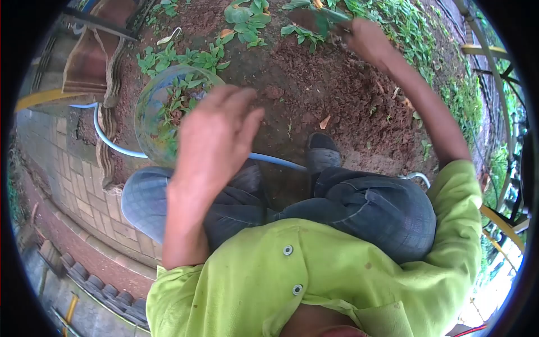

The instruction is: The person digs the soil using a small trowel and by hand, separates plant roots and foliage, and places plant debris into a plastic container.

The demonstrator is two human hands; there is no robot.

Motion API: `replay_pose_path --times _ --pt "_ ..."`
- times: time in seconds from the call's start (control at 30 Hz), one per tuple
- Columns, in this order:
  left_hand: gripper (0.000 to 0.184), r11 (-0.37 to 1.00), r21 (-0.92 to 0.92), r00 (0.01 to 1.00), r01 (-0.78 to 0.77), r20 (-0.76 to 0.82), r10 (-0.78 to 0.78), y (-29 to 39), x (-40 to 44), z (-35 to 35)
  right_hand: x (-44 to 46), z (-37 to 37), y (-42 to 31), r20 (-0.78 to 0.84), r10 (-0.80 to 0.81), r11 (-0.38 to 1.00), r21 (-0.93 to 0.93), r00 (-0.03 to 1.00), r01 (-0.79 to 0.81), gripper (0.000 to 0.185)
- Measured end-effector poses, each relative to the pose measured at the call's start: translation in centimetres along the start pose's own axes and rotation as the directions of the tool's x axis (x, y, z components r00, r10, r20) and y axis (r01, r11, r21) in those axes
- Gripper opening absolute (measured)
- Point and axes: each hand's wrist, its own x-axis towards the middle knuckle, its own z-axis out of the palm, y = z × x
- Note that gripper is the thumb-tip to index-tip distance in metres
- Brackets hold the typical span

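Note:
My right hand is closed around the green handle of a trowel, whose soil-brown blade points left among low green plants. My left hand is slightly blurred, its thumb apart from its bent fingers, and nothing shows in it. It hovers at the right side of a clear round tub, covering part of the rim. Inside the tub lie leafy green plants with some soil about them.
Loose dug soil spreads in front of my feet, with a dry leaf on it. A light blue hose runs past my shoe and behind the tub. Scalloped tiles edge the bed beside brick paving.

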Motion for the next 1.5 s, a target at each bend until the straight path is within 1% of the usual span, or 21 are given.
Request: replay_pose_path --times 0.07,0.1,0.13,0.23,0.37,0.43,0.5,0.57,0.6,0.63,0.7,0.73,0.8,0.9,1.03,1.1,1.13,1.17,1.2,1.27,1.5 --pt "0.024 1.000 -0.023 0.998 -0.015 -0.063 0.014 0.2 0.2 -2.9 3.4 -2.2 -2.0 -0.006 -0.003 0.938 -0.347 1.000 0.001 0.020" --pt "0.020 0.999 -0.038 0.977 0.000 -0.213 -0.008 0.2 0.4 -3.7 4.5 -2.7 -3.7 -0.031 0.000 0.833 -0.553 1.000 -0.017 0.015" --pt "0.016 0.998 -0.054 0.933 0.013 -0.358 -0.031 -0.1 0.5 -4.2 5.3 -2.8 -4.7 0.005 -0.103 0.803 -0.590 0.995 0.086 0.019" --pt "0.016 1.000 0.028 0.905 0.012 -0.424 0.001 -1.9 0.6 -3.5 7.0 -1.1 -8.0 0.030 -0.270 0.674 -0.708 0.962 0.211 0.022" --pt "0.022 0.992 -0.063 0.949 0.113 -0.290 -0.126 -2.9 0.5 -3.6 8.8 0.9 -8.3 -0.128 -0.313 0.734 -0.661 0.941 0.154 0.020" --pt "0.024 0.989 -0.099 0.941 0.112 -0.310 -0.137 -4.6 0.5 -3.5 8.5 -1.0 -9.5 0.052 -0.105 0.872 -0.476 0.993 0.117 0.017" --pt "0.025 0.982 -0.142 0.933 0.122 -0.320 -0.163 -5.5 0.2 -3.6 3.9 -4.1 -12.2 0.105 -0.170 0.811 -0.549 0.980 0.200 0.016" --pt "0.028 0.982 -0.152 0.918 0.113 -0.361 -0.162 -6.2 0.0 -3.8 4.2 -2.8 -10.3 0.369 -0.127 0.337 -0.857 0.921 0.390 0.017" --pt "0.028 0.981 -0.156 0.918 0.116 -0.360 -0.166 -6.2 0.0 -4.1 3.2 -1.0 -7.3 0.052 -0.527 0.265 -0.939 0.849 0.222 0.017" --pt "0.029 0.971 -0.146 0.921 0.187 -0.318 -0.225 -5.9 0.1 -4.7 3.8 0.0 -6.6 0.056 -0.525 0.264 -0.938 0.849 0.225 0.017" --pt "0.031 0.960 -0.130 0.920 0.247 -0.279 -0.275 -5.9 0.3 -5.0 5.9 0.3 -5.7 -0.189 -0.234 0.906 -0.398 0.954 0.144 0.026" --pt "0.032 0.949 -0.160 0.924 0.271 -0.232 -0.303 -6.2 0.4 -4.5 4.4 -0.1 -7.4 -0.195 -0.229 0.908 -0.395 0.954 0.137 0.026" --pt "0.030 0.952 -0.121 0.942 0.282 -0.151 -0.298 -6.7 0.8 -3.4 1.2 -0.5 -10.6 0.060 0.123 0.990 -0.079 0.991 -0.118 0.033" --pt "0.028 0.958 -0.149 0.946 0.247 -0.179 -0.272 -7.0 0.7 -2.1 0.0 5.5 -9.2 -0.002 0.113 0.987 0.111 0.994 -0.113 0.033" --pt "0.029 0.954 -0.169 0.952 0.249 -0.137 -0.273 -5.9 0.1 -3.4 -4.3 7.7 -10.0 -0.120 0.374 0.908 0.248 0.920 -0.337 0.035" --pt "0.029 0.951 -0.178 0.953 0.254 -0.122 -0.278 -5.4 0.1 -3.3 -3.3 11.4 -7.6 -0.105 0.256 0.956 0.176 0.961 -0.235 0.030" --pt "0.030 0.948 -0.187 0.951 0.259 -0.121 -0.284 -5.3 0.3 -3.3 -3.2 12.1 -7.7 0.018 0.421 0.768 0.525 0.907 -0.367 0.026" --pt "0.030 0.950 -0.183 0.953 0.254 -0.122 -0.279 -5.1 0.5 -3.3 -2.9 12.5 -7.7 0.190 0.513 0.445 0.775 0.837 -0.448 0.021" --pt "0.030 0.951 -0.177 0.954 0.254 -0.116 -0.276 -5.1 0.5 -3.2 -2.8 12.3 -8.4 0.190 0.511 0.440 0.780 0.838 -0.445 0.021" --pt "0.030 0.954 -0.159 0.956 0.255 -0.107 -0.273 -5.2 0.3 -2.9 -2.8 12.1 -10.2 0.391 0.582 -0.066 0.897 0.713 -0.437 0.014" --pt "0.023 0.935 -0.140 0.930 0.326 -0.131 -0.344 -6.8 0.7 -2.4 -2.1 11.7 -12.2 0.368 0.608 0.058 0.863 0.703 -0.502 0.021"
